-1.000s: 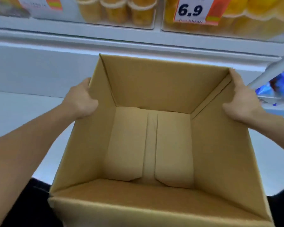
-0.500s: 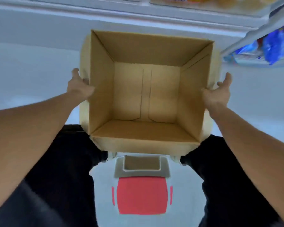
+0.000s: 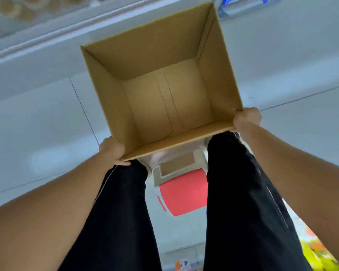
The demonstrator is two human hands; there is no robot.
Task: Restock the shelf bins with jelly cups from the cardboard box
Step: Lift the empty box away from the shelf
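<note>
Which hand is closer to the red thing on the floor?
Left. The left hand grips the cardboard box at its near left corner, just up and left of the red thing. The right hand grips the near right corner, higher and farther off.

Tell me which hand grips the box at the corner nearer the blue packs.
The right hand. It grips the box at its near right corner, the side where the blue packs sit. The left hand holds the near left corner, away from them.
</note>
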